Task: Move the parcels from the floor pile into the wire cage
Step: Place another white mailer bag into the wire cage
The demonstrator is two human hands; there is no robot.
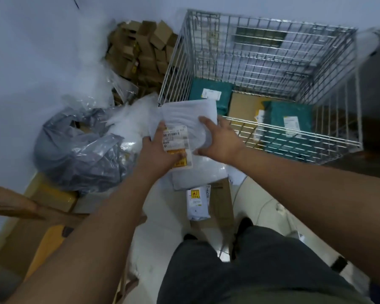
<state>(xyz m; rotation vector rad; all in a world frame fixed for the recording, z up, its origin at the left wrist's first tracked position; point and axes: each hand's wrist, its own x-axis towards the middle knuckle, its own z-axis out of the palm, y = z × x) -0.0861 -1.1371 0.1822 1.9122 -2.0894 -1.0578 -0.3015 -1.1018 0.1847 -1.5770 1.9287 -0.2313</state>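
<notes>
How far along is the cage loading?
Done: two teal parcels and a brown box lie in the wire cage. In hand: left hand and right hand hold a white mailer by the cage's near corner. Left: a second mailer, a small labelled parcel and a grey bag on the floor.

**Open top, crowded floor**

The wire cage (pixel 261 51) is open at the top; only the white parcel (pixel 189 116), held by the left hand (pixel 158 150) and the right hand (pixel 219 139), overhangs its near-left corner; the near wall seems lower than the others, though blur makes that uncertain; inside, the left green parcel (pixel 208 93), the right green parcel (pixel 290 119) and a brown carton (pixel 241 106) cover the bottom, with free height above them; left of the cage, a grey plastic bag (pixel 79 154) and a heap of small cartons (pixel 140 47) crowd the floor; a labelled parcel (pixel 196 202) lies ahead of the feet.
</notes>
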